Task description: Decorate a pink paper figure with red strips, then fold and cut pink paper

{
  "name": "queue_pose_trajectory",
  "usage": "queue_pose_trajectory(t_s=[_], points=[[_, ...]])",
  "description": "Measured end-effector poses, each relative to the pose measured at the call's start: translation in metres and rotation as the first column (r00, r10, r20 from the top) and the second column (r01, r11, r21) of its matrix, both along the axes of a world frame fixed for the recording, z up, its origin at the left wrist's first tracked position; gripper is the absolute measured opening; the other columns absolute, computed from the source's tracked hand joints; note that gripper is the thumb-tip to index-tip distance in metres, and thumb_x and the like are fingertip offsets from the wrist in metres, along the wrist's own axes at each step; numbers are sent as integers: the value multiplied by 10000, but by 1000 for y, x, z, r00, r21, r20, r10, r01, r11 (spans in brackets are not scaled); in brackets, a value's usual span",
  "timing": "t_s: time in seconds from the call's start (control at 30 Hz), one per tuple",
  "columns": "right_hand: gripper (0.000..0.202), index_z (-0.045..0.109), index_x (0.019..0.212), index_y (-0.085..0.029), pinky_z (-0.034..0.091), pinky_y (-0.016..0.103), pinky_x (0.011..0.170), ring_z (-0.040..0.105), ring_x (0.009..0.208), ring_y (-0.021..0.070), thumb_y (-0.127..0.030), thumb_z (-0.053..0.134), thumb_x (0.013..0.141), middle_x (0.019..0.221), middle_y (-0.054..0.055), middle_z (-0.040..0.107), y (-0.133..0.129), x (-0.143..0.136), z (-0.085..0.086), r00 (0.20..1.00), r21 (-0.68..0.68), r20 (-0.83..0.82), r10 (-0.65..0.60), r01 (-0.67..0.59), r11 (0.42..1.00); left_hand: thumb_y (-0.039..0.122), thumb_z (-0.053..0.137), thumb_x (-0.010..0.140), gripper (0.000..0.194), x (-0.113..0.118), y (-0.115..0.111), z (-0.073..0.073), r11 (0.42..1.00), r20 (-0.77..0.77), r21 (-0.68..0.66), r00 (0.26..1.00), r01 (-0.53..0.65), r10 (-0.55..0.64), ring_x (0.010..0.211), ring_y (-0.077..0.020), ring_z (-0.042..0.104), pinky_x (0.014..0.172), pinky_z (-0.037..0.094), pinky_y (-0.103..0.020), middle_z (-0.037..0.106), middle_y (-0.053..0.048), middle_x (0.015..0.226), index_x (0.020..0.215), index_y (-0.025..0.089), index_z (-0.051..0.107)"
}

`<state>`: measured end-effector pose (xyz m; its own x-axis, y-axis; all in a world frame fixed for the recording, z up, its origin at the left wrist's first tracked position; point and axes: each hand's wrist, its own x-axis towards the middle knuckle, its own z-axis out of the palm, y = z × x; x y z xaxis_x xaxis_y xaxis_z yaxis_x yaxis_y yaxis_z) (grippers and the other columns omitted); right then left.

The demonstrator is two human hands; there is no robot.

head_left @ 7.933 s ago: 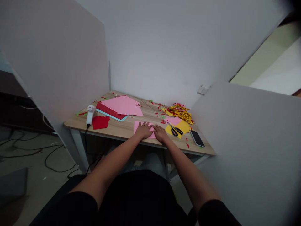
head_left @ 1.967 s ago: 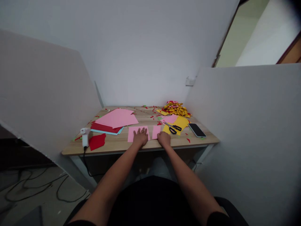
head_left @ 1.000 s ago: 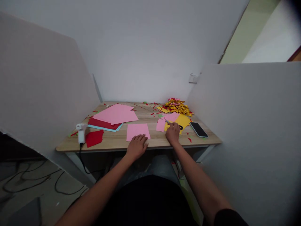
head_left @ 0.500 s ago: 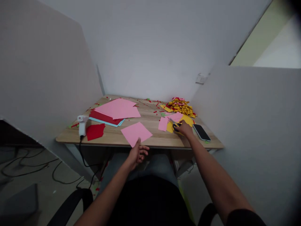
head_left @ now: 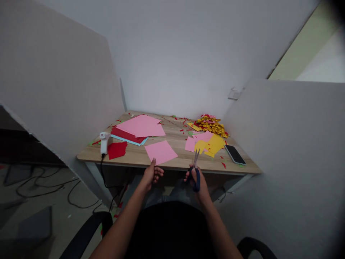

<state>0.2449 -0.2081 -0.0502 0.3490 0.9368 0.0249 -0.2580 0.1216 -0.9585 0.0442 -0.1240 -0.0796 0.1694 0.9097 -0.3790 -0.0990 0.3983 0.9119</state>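
A square sheet of pink paper lies at the table's front edge. My left hand grips its near corner, thumb on top and the other fingers curled below the edge. In my right hand is a pair of scissors with dark blue handles. They are held in front of the table edge, blades pointing up and away and slightly apart. Beyond the scissors lie yellow paper pieces and smaller pink pieces.
Large pink sheets overlap red and light blue paper at the left. Nearby are a red piece and a white corded glue gun. A pile of yellow folded paper sits back right, a phone at the right edge.
My right hand has lifted the scissors off the yellow paper and brought them back toward me. The pink square has turned slightly at my left hand. The view has shifted a little.
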Motion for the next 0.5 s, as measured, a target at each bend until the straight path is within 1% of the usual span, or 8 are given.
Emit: queue_pose_trajectory(t_s=[0.07,0.1,0.17,0.2,0.23,0.33,0.4,0.5], points=[[574,622,980,-234,558,279,606,627,633,150,-645,826,635,692,-36,638,-6,-8,-7,999,-19,-28,29,-29,999,786,457,819,682,0,3,2,999,-17,39,1000,-13,14,398,-66,394,418,236,-203,584,-6,578,658,142,613],[569,623,944,-228,537,260,566,609,589,138,-615,861,602,647,-47,623,-8,-10,-11,999,-36,-35,31,-32,999,740,471,850,632,2,3,4,997,-25,69,999,-18,20,406,-68,399,423,251,-207,581,5,585,669,149,607],[570,620,902,-219,472,220,474,561,501,114,-548,918,545,583,-67,596,-9,-15,-18,999,-80,-49,16,-20,997,665,483,895,558,7,-1,7,990,-39,142,999,-12,17,426,-76,421,440,289,-215,580,18,593,687,161,602],[576,614,901,-218,451,212,446,554,480,110,-537,925,535,584,-66,605,-8,-17,-22,998,-101,-61,3,-9,995,646,484,898,541,9,-4,8,984,-46,177,999,4,4,433,-83,437,448,308,-221,579,17,586,679,166,605],[581,604,911,-221,453,214,438,570,484,116,-548,917,547,615,-54,634,-7,-19,-25,997,-118,-79,-13,3,993,638,485,888,537,11,-8,10,977,-55,211,998,27,-15,436,-93,451,455,324,-228,576,12,569,657,169,609],[568,571,933,-231,531,264,492,650,563,149,-610,853,618,744,-5,708,-2,-24,-30,987,-126,-143,-68,50,991,618,509,820,536,13,-21,16,947,-88,302,992,112,-89,444,-121,475,481,354,-249,561,-21,501,516,185,595],[536,562,915,-234,550,273,517,655,576,148,-592,843,631,725,-21,684,2,-25,-31,979,-104,-171,-114,97,990,587,545,784,530,11,-29,19,919,-112,356,984,169,-137,478,-136,499,526,386,-260,573,-45,488,424,199,559],[496,557,906,-243,523,243,485,599,520,114,-501,858,608,693,-66,627,6,-22,-34,965,-67,-183,-189,179,981,569,592,759,544,5,-38,18,888,-129,401,974,225,-189,544,-158,549,605,435,-274,593,-66,494,360,207,511]])
